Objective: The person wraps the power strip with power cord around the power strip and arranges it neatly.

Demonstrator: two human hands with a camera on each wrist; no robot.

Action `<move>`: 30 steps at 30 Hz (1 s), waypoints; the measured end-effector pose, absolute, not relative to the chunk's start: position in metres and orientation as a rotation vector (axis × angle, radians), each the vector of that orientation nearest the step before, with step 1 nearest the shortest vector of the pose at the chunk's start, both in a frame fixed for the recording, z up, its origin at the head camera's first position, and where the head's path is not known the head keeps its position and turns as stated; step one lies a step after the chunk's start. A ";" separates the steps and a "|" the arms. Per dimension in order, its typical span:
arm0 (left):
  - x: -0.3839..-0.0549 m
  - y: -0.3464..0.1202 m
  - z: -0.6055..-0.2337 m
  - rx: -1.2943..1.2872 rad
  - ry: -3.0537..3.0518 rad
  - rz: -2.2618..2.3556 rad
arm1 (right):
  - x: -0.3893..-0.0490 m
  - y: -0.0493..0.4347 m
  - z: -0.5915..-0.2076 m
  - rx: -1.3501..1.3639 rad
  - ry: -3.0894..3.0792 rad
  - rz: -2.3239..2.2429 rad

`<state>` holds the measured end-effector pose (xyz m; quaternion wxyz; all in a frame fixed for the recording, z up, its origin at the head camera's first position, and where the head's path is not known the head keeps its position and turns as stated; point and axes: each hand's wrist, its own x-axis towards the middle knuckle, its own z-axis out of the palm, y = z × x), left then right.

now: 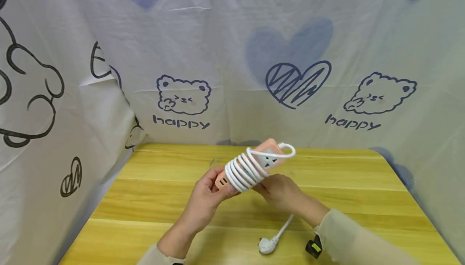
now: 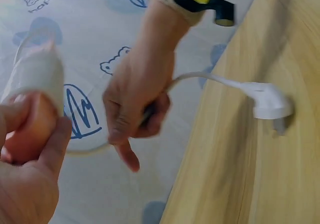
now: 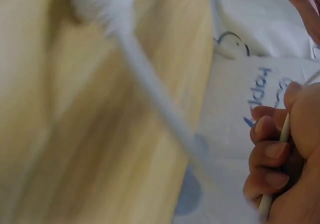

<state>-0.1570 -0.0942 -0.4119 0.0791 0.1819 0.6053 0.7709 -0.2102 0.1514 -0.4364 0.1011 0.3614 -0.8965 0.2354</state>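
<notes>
A pink power strip [image 1: 270,146] with several turns of white cord [image 1: 244,172] wound round its middle is held up above the table. Its lower end, with two USB slots, is gripped by my left hand [image 1: 207,200], thumb on one side and fingers on the other. My right hand [image 1: 283,192] is beside the coil with its fingers curled round the loose cord [image 3: 285,129]; in the left wrist view something dark shows between those fingers. From this hand the cord runs down to a white plug [image 1: 267,245], seen low over the wooden table in the head view.
The yellow wood-grain table [image 1: 145,200] spreads under both hands. A white cloth [image 1: 232,55] printed with hearts and bears hangs behind it and along the sides. A black wrist camera [image 1: 314,247] sits at my right sleeve.
</notes>
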 end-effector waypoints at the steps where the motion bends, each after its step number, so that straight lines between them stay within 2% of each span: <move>1: -0.158 -0.094 -0.412 0.506 1.789 2.361 | -0.207 0.149 -0.438 1.055 -2.731 0.705; 3: -0.161 -0.093 -0.412 0.442 1.748 2.455 | -0.201 0.146 -0.441 1.039 -2.830 0.716; 7: -0.163 -0.094 -0.411 0.353 1.694 2.588 | -0.194 0.140 -0.440 0.869 -2.934 1.109; 12: -0.168 -0.096 -0.407 0.290 1.714 2.678 | -0.191 0.139 -0.433 0.516 -2.726 1.976; 15: -0.172 -0.101 -0.406 0.217 1.764 2.706 | -0.191 0.142 -0.426 0.482 -2.561 2.330; 18: -0.176 -0.105 -0.405 0.143 1.830 2.711 | -0.191 0.145 -0.417 0.651 -2.612 2.315; 21: -0.178 -0.108 -0.405 0.106 1.904 2.697 | -0.190 0.148 -0.407 0.866 -2.724 2.065; 26: -0.179 -0.111 -0.402 0.068 2.127 2.581 | -0.187 0.156 -0.396 0.999 -2.776 1.786; 30: -0.180 -0.117 -0.400 -0.087 2.429 2.364 | -0.183 0.162 -0.392 1.109 -2.823 1.640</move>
